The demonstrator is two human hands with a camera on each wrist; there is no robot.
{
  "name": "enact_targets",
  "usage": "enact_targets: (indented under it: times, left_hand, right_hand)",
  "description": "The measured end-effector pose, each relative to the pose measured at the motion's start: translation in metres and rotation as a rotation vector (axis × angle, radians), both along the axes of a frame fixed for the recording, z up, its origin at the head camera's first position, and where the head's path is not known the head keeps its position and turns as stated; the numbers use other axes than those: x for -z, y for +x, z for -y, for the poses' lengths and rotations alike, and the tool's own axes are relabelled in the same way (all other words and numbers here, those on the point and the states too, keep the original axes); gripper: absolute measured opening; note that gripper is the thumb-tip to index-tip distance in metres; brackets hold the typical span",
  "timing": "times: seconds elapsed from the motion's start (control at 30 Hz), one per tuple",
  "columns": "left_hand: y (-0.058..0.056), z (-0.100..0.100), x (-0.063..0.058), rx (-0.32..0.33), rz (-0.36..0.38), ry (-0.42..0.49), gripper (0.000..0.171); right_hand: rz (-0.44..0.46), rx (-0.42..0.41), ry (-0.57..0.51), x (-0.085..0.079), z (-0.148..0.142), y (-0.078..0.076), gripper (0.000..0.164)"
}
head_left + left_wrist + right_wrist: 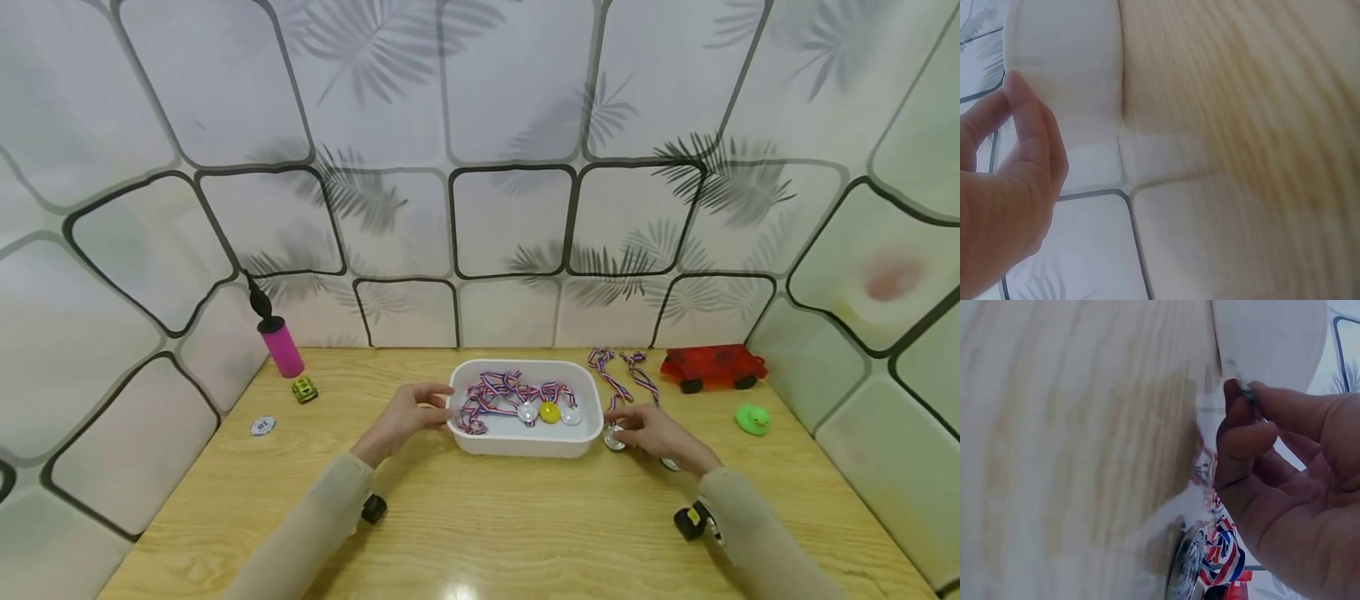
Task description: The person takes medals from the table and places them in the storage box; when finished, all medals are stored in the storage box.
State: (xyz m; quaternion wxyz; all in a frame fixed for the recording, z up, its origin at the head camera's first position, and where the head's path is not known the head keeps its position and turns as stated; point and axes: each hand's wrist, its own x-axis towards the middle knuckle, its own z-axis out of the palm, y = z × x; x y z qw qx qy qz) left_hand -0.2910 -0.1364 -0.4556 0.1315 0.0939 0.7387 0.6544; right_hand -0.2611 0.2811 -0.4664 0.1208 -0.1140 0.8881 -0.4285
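Observation:
A white plastic bin (525,447) stands on the wooden table. Inside lie two silver medals (527,412), a gold medal (550,412) and tangled red, white and blue ribbons (498,387). My left hand (405,417) pinches the bin's left rim between thumb and fingertips. Just outside the bin's right end, my right hand (658,433) pinches a silver medal (614,437) by its edge, seen edge-on in the right wrist view. Its striped ribbon (611,379) trails back across the table. Another silver medal (1189,562) is below that hand, partly hidden by it in the head view.
At the back right are a red toy car (712,367) and a green rubber duck (752,419). On the left stand a pink cylinder with a black top (281,346), a small yellow-green toy car (304,389) and a round chip (262,426). Patterned curtain (510,221) closes off the back.

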Motion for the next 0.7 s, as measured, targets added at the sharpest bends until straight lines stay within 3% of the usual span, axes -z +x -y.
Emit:
enact_targets:
  times: [0.2,0.47,0.7]
  left_hand:
    - [0.000,-0.001,0.000,-0.011,0.011,0.003,0.045]
    - [0.001,-0.001,-0.003,-0.015,0.029,0.009,0.046]
    - [0.000,-0.001,-0.002,-0.015,0.039,0.015,0.046]
  right_hand:
    - [0.015,0.063,-0.108,-0.004,-0.004,-0.006,0.024]
    - [0.015,0.064,-0.242,-0.017,-0.009,-0.010,0.043]
    - [-0.074,0.054,-0.297,-0.028,-0.010,-0.015,0.053]
